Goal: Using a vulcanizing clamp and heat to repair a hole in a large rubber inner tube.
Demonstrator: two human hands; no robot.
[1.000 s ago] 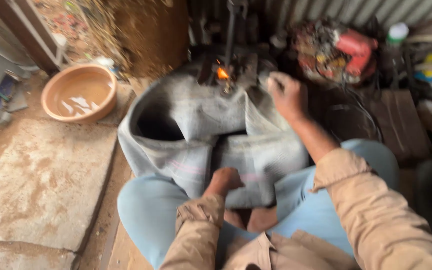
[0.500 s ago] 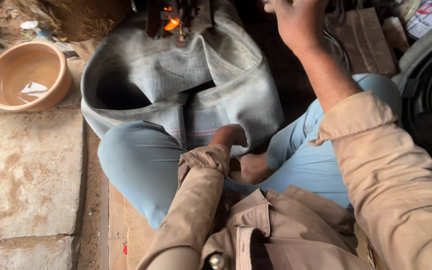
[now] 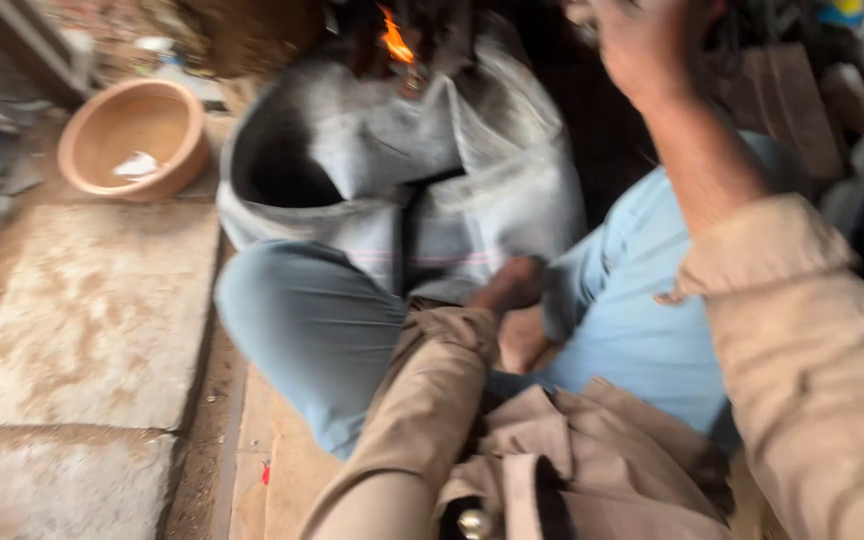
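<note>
One large grey rubber inner tube [image 3: 402, 190], folded and slack, lies draped over the seated person's two knees, which are clad in light blue trousers [image 3: 302, 330]; its open loop gapes dark on the left, and its far edge runs up toward one small orange flame [image 3: 395, 38] burning at the top of the view. The left hand [image 3: 512, 285] sits low between the knees, pressed against the near lower edge of the tube just beside a dark seam; its fingers are tucked under the rubber and hidden, so I cannot tell whether they grip it or merely rest there. The right hand [image 3: 642, 45] is raised high at the top edge, above and to the right of the tube and apart from it; it is blurred and partly cut off by the frame, and I cannot tell whether it is spread or closed on anything. Both arms wear tan cloth sleeves [image 3: 812, 360]. To the left, well apart from the tube, stands one round terracotta-coloured bowl [image 3: 132, 140] with a scrap of white in its bottom, and nearer lie two flat pale stone slabs [image 3: 92, 310] set end to end on the dirt ground.
</note>
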